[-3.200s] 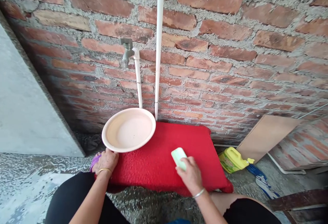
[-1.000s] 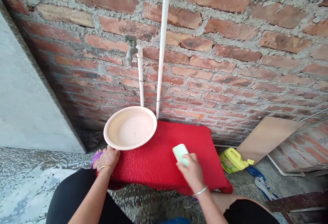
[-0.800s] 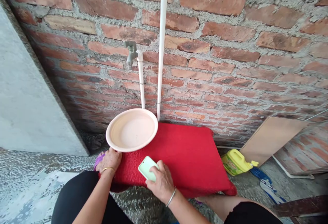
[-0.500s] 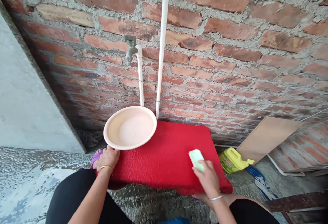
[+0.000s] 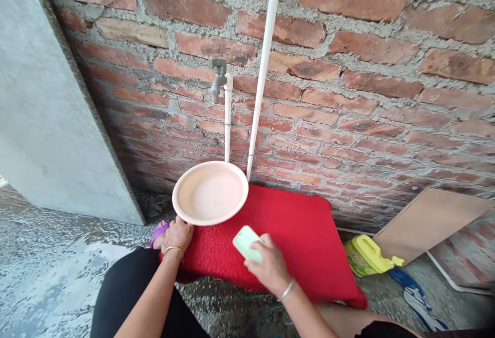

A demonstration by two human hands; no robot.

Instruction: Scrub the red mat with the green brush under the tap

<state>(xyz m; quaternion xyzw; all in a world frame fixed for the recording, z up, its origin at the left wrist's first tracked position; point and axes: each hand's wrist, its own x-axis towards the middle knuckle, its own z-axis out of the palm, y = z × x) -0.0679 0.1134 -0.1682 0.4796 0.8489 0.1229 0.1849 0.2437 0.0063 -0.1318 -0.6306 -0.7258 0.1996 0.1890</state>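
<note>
A red cloth (image 5: pixel 297 235) with a rough, towel-like surface lies spread over a low support. My right hand (image 5: pixel 270 266) is closed around a pale green scrub brush (image 5: pixel 246 242), held against the middle of the cloth; its bristles are hidden underneath. At the cloth's left edge, my left hand (image 5: pixel 180 236) grips the cloth just below the rim of a pale pink basin (image 5: pixel 211 222), its fingertips partly hidden. The basin rests on the cloth's back left corner and seems to hold a little water.
Behind the cloth rises a brick wall (image 5: pixel 336 131) with a tap (image 5: pixel 218 77) and a white pipe (image 5: pixel 263 75). A grey slab (image 5: pixel 77 100) leans at left over wet floor. To the right are a yellow jug (image 5: pixel 367 258), a sandal (image 5: pixel 421 307) and a tan board (image 5: pixel 429 222).
My right hand has slid the brush leftward across the cloth, from its right part to the middle. My left hand keeps its place by the basin. The view has shifted slightly.
</note>
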